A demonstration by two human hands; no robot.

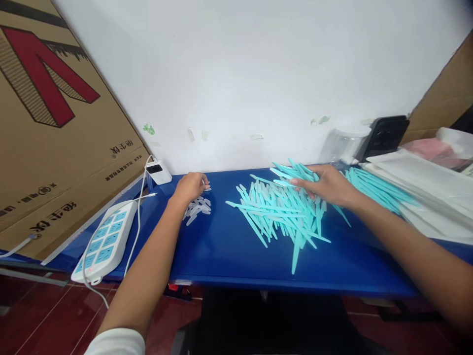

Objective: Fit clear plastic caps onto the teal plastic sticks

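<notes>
My left hand (191, 187) rests curled on the blue table (221, 251) over a small heap of clear plastic caps (197, 207); its fingers close on caps at the far edge. My right hand (327, 185) lies palm down on the far side of a big pile of turquoise plastic sticks (281, 212), fingers gripping a few of them. More turquoise sticks (377, 187) lie in a second pile to the right of that hand.
A white power strip (105, 241) with cable sits at the table's left edge, a white charger (158, 172) behind it. A large cardboard box (55, 128) leans at left. White trays (424, 192), a clear container (343, 145) and a black device (386, 135) stand at right.
</notes>
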